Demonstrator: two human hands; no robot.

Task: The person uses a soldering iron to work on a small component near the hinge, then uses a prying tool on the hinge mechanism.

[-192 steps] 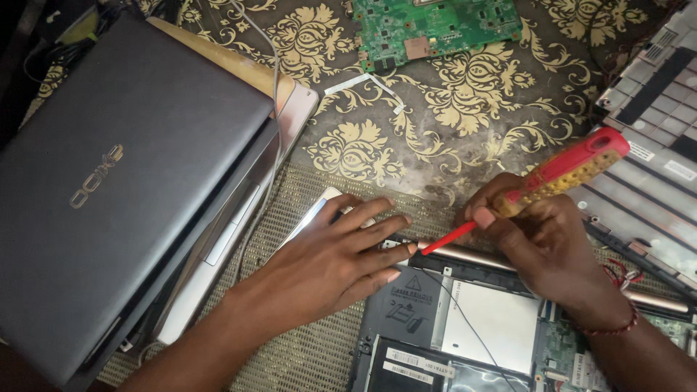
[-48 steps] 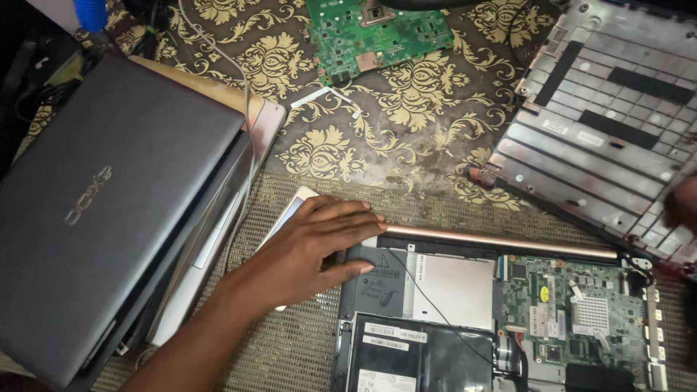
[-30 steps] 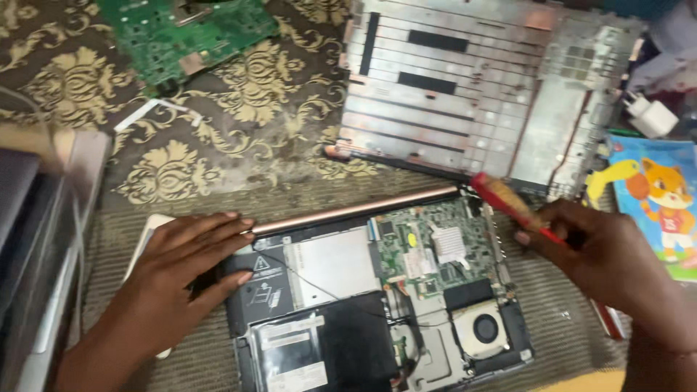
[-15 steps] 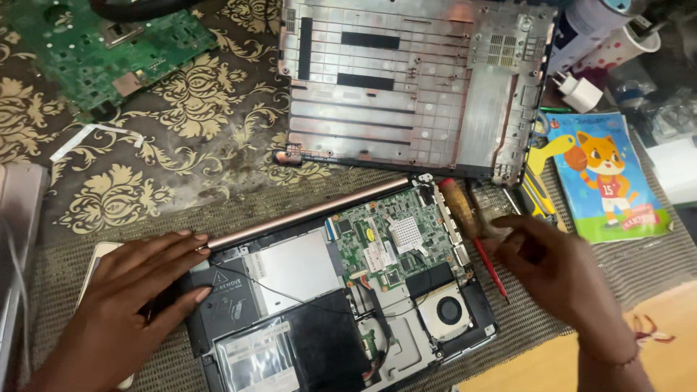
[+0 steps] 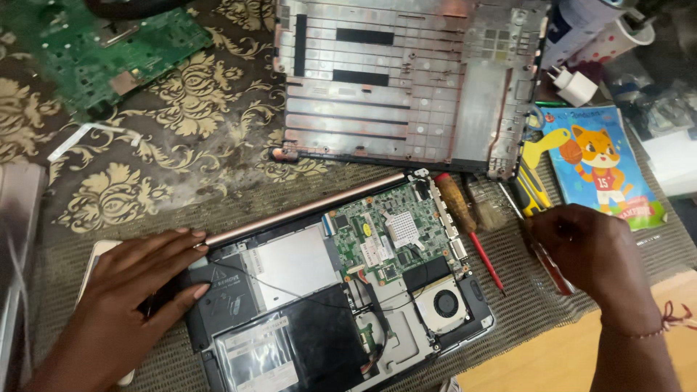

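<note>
Here, what we see, line by line:

Left hand: our left hand (image 5: 141, 290) lies flat, fingers spread and released, on the left end of the opened laptop (image 5: 327, 290), grasping nothing; its fingertips reach the laptop's hinge bar (image 5: 305, 208).

Right hand: our right hand (image 5: 588, 254) is curled just past the laptop's right edge, fingers clenched around a thin dark tool (image 5: 552, 265) whose lower end pokes out beneath the palm; we cannot tell what kind of tool it is.

Laptop: it sits bottom-up and uncovered at the near edge of the table, on a woven mat (image 5: 523, 319), with its green board (image 5: 392, 236), fan (image 5: 441, 305) and black battery (image 5: 312, 341) showing.

Screwdriver: a red-shafted screwdriver (image 5: 468, 225) with a brown handle lies loose on the mat, between the laptop's right edge and our right hand, touching neither hand.

Cover: the removed metal cover (image 5: 406, 80) lies at the far edge of the table, beyond the laptop.

Circuit board: a separate green circuit board (image 5: 102, 58) rests at the far left corner on the patterned cloth (image 5: 181, 145).

Right side: a yellow-handled tool (image 5: 534, 189), a cartoon booklet (image 5: 599, 167) and a white charger plug (image 5: 573, 86) lie toward the far right corner.
</note>
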